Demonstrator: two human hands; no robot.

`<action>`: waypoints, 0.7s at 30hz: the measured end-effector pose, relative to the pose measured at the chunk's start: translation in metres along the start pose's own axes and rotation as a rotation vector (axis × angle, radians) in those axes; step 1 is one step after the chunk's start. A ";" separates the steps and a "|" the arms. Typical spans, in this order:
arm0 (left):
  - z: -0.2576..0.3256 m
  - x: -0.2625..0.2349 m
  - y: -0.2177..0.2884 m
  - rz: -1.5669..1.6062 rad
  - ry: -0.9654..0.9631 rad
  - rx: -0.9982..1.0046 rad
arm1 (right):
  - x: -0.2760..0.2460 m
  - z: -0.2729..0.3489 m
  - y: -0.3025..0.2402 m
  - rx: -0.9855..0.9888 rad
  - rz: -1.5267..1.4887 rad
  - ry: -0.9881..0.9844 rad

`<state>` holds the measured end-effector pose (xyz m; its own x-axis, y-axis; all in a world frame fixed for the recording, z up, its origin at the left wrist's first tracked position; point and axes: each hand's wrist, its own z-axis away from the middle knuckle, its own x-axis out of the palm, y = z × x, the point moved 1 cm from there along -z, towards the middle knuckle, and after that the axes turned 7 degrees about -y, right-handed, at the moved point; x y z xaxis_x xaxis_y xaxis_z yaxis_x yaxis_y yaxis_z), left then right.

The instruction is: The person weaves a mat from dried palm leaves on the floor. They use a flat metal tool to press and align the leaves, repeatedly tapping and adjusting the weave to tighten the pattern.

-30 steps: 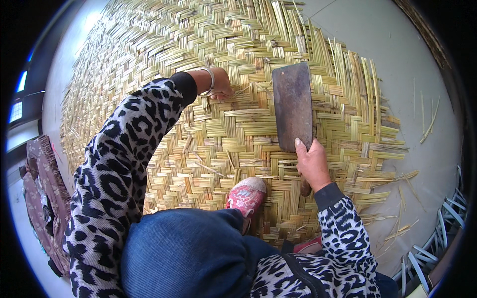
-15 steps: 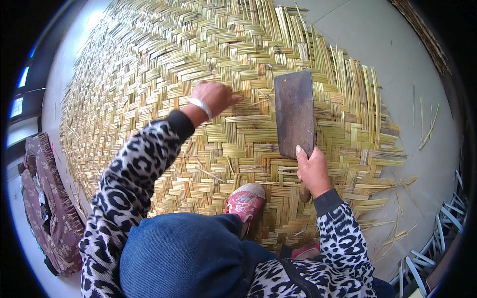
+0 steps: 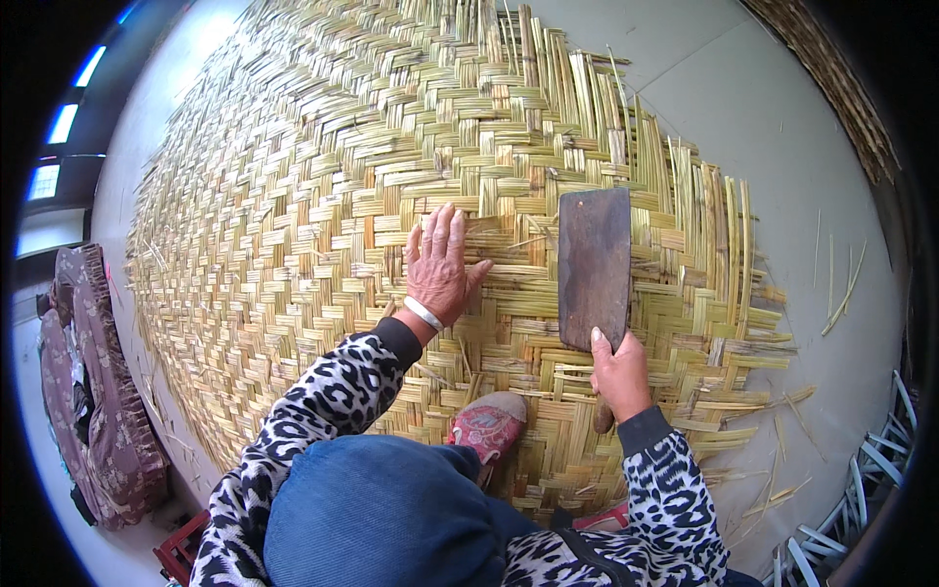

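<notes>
A large woven mat (image 3: 323, 186) of flat yellow-green split stalks covers most of the floor before me. My left hand (image 3: 442, 269), with a pale bracelet at the wrist, lies on the mat with its fingers stretched and holds nothing. In my right hand (image 3: 619, 377) is the wooden handle of a cleaver (image 3: 595, 264). Its broad, dark rectangular blade points away from me over the mat, right of my left hand; whether it touches the weave I cannot tell. Loose unwoven stalk ends (image 3: 738, 235) stick out along the mat's right side.
My red patterned shoe (image 3: 487, 423) stands on the mat. Stray stalk pieces (image 3: 844, 289) lie on the grey floor (image 3: 704, 73) at right. A bundle of long brown strips (image 3: 831, 78) is at far right, grey slats (image 3: 871, 470) at lower right, a flowered cloth (image 3: 108, 391) at left.
My left hand has gone from closed and bent above the mat to spread out flat, a little nearer me. The cleaver stays in my right hand, slightly lower in the picture.
</notes>
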<state>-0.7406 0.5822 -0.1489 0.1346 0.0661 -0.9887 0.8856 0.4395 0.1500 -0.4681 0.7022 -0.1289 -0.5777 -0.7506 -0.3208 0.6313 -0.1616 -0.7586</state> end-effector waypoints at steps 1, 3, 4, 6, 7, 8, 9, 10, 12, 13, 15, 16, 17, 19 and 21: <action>0.002 0.005 0.000 -0.001 -0.007 -0.017 | 0.000 0.000 0.001 0.000 -0.002 0.002; 0.000 0.014 -0.001 0.011 -0.032 -0.016 | 0.000 0.000 0.003 -0.002 -0.016 0.007; -0.001 0.017 -0.002 0.013 -0.012 -0.018 | 0.001 0.000 0.003 -0.006 -0.022 0.014; -0.006 0.022 -0.004 -0.022 -0.085 -0.012 | 0.001 0.000 0.001 -0.027 -0.012 0.023; -0.009 0.023 -0.005 -0.032 -0.136 -0.010 | 0.002 -0.001 0.000 0.008 0.000 0.030; -0.010 0.022 -0.006 -0.004 -0.187 -0.031 | 0.001 0.000 -0.002 -0.013 -0.024 0.009; -0.010 0.020 -0.005 -0.013 -0.196 -0.035 | 0.000 0.001 -0.005 0.018 -0.044 -0.010; -0.010 0.016 -0.004 -0.016 -0.151 -0.019 | -0.001 0.002 -0.007 0.075 -0.068 -0.027; -0.006 0.009 -0.001 -0.029 -0.135 -0.036 | -0.002 0.004 -0.010 0.069 -0.112 -0.038; -0.004 0.005 0.000 -0.019 -0.103 -0.036 | -0.002 0.005 -0.011 0.072 -0.154 -0.052; 0.001 0.000 0.005 -0.010 0.001 -0.027 | -0.003 0.005 -0.014 0.031 -0.053 -0.037; 0.003 -0.001 0.008 -0.016 -0.019 -0.001 | -0.003 0.005 -0.016 -0.044 -0.031 -0.021; 0.004 -0.001 0.009 -0.031 -0.102 -0.015 | -0.003 0.005 -0.018 -0.060 0.005 0.004; 0.005 0.002 0.011 0.000 -0.256 -0.015 | -0.013 0.006 -0.026 -0.174 0.116 -0.032; 0.003 0.004 0.010 -0.045 -0.191 0.011 | -0.029 0.014 -0.038 -0.296 0.308 -0.037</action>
<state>-0.7299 0.5842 -0.1510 0.1755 -0.1251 -0.9765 0.8973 0.4284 0.1064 -0.4675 0.7212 -0.0826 -0.3630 -0.7586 -0.5411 0.5926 0.2602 -0.7623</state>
